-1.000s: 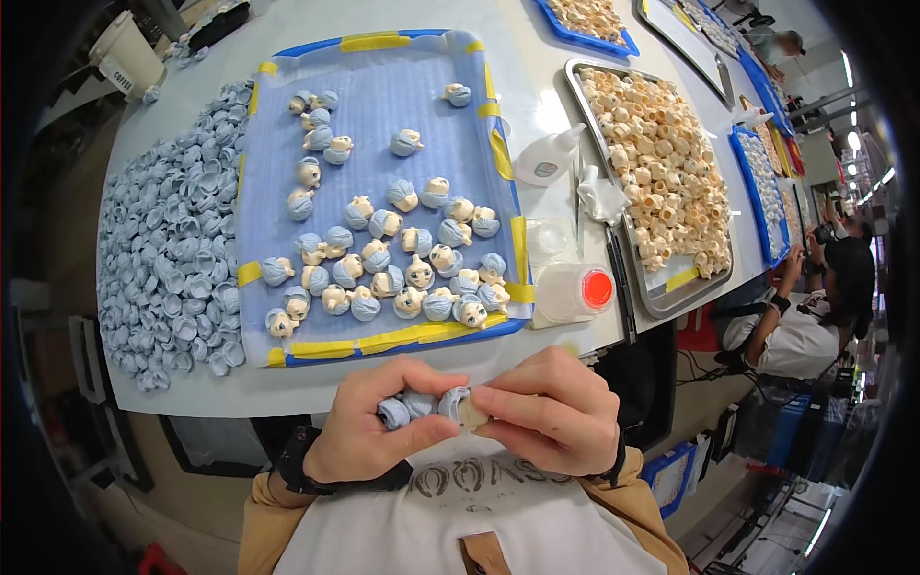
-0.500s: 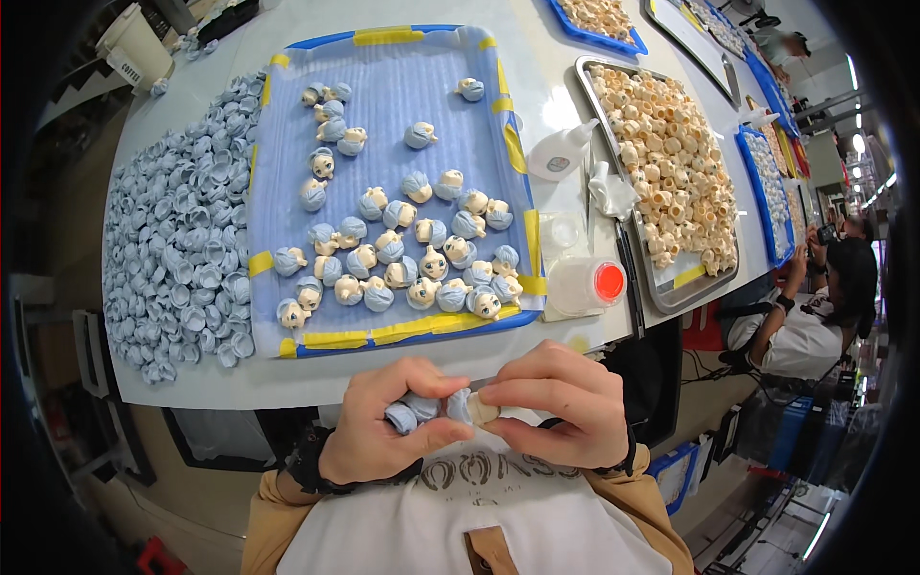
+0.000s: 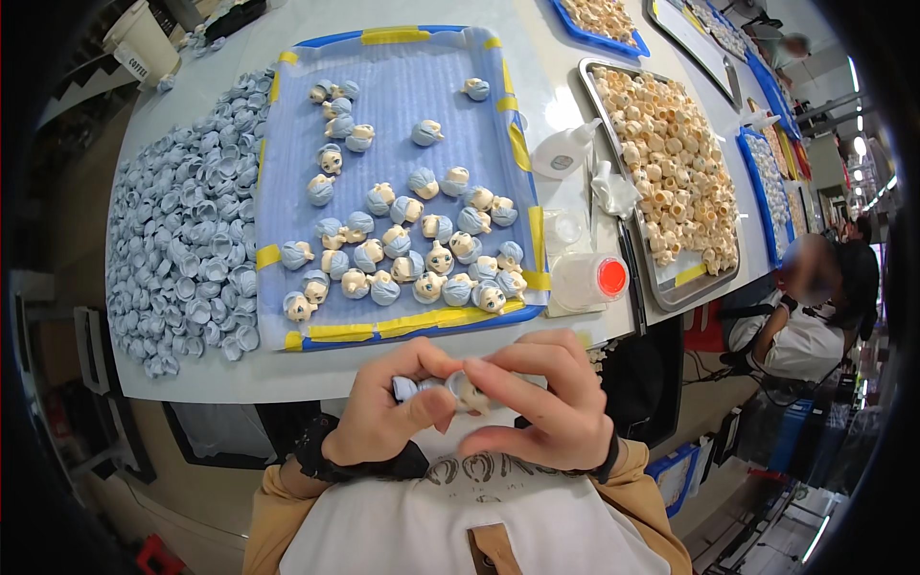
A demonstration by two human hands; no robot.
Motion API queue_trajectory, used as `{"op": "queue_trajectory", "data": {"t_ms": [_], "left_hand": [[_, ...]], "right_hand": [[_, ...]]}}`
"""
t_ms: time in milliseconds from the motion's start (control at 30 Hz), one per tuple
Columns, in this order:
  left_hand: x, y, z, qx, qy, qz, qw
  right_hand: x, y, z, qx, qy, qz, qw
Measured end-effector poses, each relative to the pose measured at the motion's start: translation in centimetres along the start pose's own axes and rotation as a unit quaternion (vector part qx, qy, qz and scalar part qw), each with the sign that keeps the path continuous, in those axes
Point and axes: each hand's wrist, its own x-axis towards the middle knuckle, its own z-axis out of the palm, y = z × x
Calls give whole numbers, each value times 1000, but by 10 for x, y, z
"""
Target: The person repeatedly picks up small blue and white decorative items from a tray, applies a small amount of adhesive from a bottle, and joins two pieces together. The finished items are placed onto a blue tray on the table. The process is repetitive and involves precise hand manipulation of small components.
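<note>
Left hand (image 3: 388,422): grip pinched on a small blue hair cap (image 3: 406,387), near the chest.
Right hand (image 3: 537,407): fingertips narrow, holding a tiny doll head (image 3: 467,393).
Handling: both seem light, stiff, smooth; best pinched at the sides.
Far: blue tray (image 3: 402,105) on the table (image 3: 240,369).

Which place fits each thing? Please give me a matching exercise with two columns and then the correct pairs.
Things:
1. pile of blue hair pieces
2. metal tray of beige heads
3. jar with red lid
4. small doll head

Places:
A. right of the blue mat, at the table's near edge
B. between both hands
C. left of the blue mat
D. farthest right on the table

Pairs: 1-C, 2-D, 3-A, 4-B
</note>
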Motion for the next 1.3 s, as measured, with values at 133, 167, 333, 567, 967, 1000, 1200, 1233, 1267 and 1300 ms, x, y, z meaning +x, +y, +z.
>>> {"op": "queue_trajectory", "data": {"t_ms": [133, 167, 333, 567, 967, 1000, 1200, 1233, 1267, 1300], "left_hand": [[2, 0, 2, 73, 19, 16, 997], [2, -2, -1, 65, 16, 10, 998], [-5, 1, -12, 83, -11, -32, 996], [-11, 9, -18, 116, -41, 1, 992], [-40, 28, -24, 92, 195, 185, 959], [-38, 27, -19, 107, 208, 172, 957], [-29, 11, -24, 149, 153, 136, 968], [-25, 12, -21, 154, 156, 127, 967], [-23, 11, -19, 166, 163, 118, 965], [-21, 12, -18, 142, 147, 101, 974]], "right_hand": [[-2, 7, 25, -63, 62, -13, 996], [1, 9, 25, -66, 50, -11, 997], [3, 12, 25, 40, -4, -11, 999], [8, 3, 28, 62, -16, -20, 998], [43, 12, 80, -244, -61, 63, 966], [39, 11, 71, -228, -43, 53, 971], [-13, 10, -48, -165, 28, 43, 985], [-30, 17, -71, -213, 133, 193, 949], [-37, 36, -101, -270, 210, 240, 908], [-51, 59, -129, -300, 251, 313, 865]]}}
